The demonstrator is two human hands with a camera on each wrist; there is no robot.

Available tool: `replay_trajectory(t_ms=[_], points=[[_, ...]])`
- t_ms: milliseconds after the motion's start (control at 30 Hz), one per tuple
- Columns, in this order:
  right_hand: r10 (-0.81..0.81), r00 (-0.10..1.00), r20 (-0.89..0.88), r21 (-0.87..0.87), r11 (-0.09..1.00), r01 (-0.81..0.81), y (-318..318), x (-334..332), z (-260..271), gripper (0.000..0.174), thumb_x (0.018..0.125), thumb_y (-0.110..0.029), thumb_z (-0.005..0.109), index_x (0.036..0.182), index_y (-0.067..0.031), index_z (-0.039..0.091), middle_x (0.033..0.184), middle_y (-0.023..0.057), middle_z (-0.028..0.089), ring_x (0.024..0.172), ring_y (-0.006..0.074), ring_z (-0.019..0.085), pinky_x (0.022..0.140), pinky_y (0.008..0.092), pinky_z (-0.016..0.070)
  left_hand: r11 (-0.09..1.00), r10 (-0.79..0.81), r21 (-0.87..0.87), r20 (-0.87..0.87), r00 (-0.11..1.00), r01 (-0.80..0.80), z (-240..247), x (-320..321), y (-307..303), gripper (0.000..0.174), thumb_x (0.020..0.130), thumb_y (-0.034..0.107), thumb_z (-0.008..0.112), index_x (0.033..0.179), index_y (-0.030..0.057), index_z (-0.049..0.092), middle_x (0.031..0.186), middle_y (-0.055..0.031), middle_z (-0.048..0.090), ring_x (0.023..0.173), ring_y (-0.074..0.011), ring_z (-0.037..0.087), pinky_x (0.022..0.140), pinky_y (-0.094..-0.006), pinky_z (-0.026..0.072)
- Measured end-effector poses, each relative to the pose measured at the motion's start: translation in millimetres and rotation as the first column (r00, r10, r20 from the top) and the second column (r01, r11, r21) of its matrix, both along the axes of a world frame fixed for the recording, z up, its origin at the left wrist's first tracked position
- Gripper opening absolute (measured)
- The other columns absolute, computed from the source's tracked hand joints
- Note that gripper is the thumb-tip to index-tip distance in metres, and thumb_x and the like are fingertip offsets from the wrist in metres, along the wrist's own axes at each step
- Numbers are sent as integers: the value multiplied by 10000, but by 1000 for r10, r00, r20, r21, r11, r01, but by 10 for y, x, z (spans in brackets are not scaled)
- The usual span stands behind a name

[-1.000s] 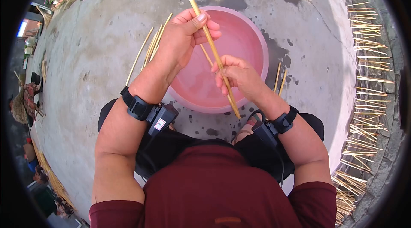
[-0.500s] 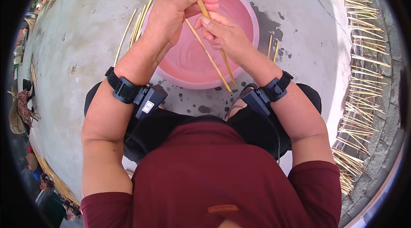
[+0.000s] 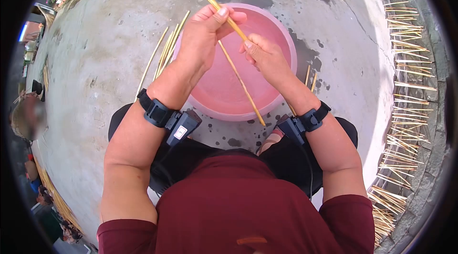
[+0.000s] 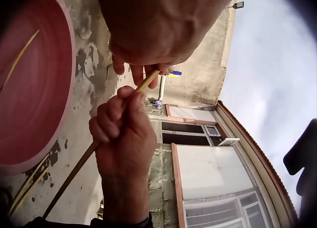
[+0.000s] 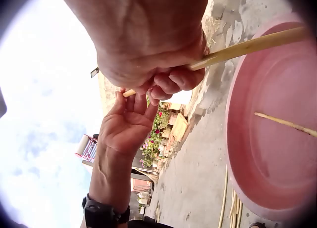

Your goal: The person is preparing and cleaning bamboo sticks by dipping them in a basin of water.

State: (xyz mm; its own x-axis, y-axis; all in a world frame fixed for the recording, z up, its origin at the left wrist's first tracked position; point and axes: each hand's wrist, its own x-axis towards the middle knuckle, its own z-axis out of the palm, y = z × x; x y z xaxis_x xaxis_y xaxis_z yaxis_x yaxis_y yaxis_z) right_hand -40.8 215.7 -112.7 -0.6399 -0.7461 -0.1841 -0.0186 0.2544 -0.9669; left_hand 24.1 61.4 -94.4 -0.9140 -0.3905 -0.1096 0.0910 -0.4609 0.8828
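A long yellowish stick (image 3: 231,21), paler toward its upper end, slants through both hands above the pink basin (image 3: 272,90). My left hand (image 3: 200,34) pinches it with the thumb on top, its other fingers reaching out beneath. Lower down, my right hand (image 3: 270,58) grips the same stick with curled fingers and the thumb along it. In the left wrist view the stick's darker lower length (image 4: 74,171) runs out below the right fist. A second thin stick (image 3: 244,86) slants across the basin, its lower end over the near rim.
Several sticks (image 3: 168,49) lean at the basin's left side, and shorter ones (image 3: 313,83) stand on its right. Many sticks (image 3: 411,96) lie in a row along the right edge of the wet-spotted concrete (image 3: 109,58). Another person (image 3: 29,111) is at the far left.
My right hand has slid up the stick, closer to my left hand. The held stick has tilted, its upper end swinging left and its lower end right, away from the second stick.
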Motion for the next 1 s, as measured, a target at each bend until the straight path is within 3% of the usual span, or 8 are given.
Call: replay_trajectory(t_ms=[33,100,233,300,400,533,833,1000], points=[[-67,998,-20,-16,998,67,-3,-2,35,231,919,-228,479,824,-43,580,641,1,468,601,97,452,565,261,377,997,-58,-47,107,993,63,-72,12,190,133,943,143,496,961,52,591,988,-123,662,950,-196,614,862,-319,472],[-81,992,-94,-34,996,78,18,-18,-32,227,919,-218,481,818,-37,575,647,11,478,605,102,458,564,266,374,997,-76,-3,62,995,76,-185,4,272,125,937,153,515,958,75,609,990,-100,667,915,-154,600,837,-287,454],[-71,951,-301,-76,996,51,59,-76,-32,238,914,-216,482,792,-29,567,640,25,481,609,109,463,560,275,365,987,-87,-125,99,991,99,-59,-4,114,147,943,144,494,971,51,605,979,-118,667,940,-179,617,864,-320,469],[-22,958,-286,-7,1000,21,119,-94,-6,257,914,-228,478,775,-30,564,620,22,461,601,104,450,556,273,358,992,-107,-66,57,993,111,-4,35,75,162,950,139,475,990,40,596,973,-130,667,951,-200,627,876,-334,474],[25,982,-188,45,999,-17,204,-103,1,280,915,-249,468,763,-34,564,597,15,437,589,96,430,552,268,350,1000,-1,30,35,999,0,137,33,-174,182,960,127,442,1018,18,576,965,-156,664,953,-239,641,859,-355,502],[61,995,-79,42,997,-58,204,-109,81,299,915,-272,462,763,-36,566,590,7,422,576,87,410,543,263,340,997,-32,71,-24,999,34,164,54,-184,174,968,116,417,1073,32,528,993,-176,652,938,-259,649,799,-350,535],[-11,993,-118,3,1000,11,224,-70,-5,250,904,-248,485,841,-27,583,612,34,479,597,110,476,571,283,396,998,-54,39,-53,997,56,-106,-17,107,86,927,25,468,995,65,502,955,-143,644,906,-259,657,753,-345,563],[-11,960,-279,19,1000,17,199,-57,29,253,896,-254,480,858,-31,594,683,101,572,640,220,557,606,330,434,985,-146,85,-32,989,148,-171,-50,67,68,933,57,476,958,36,536,958,-168,643,908,-279,657,737,-325,570]])
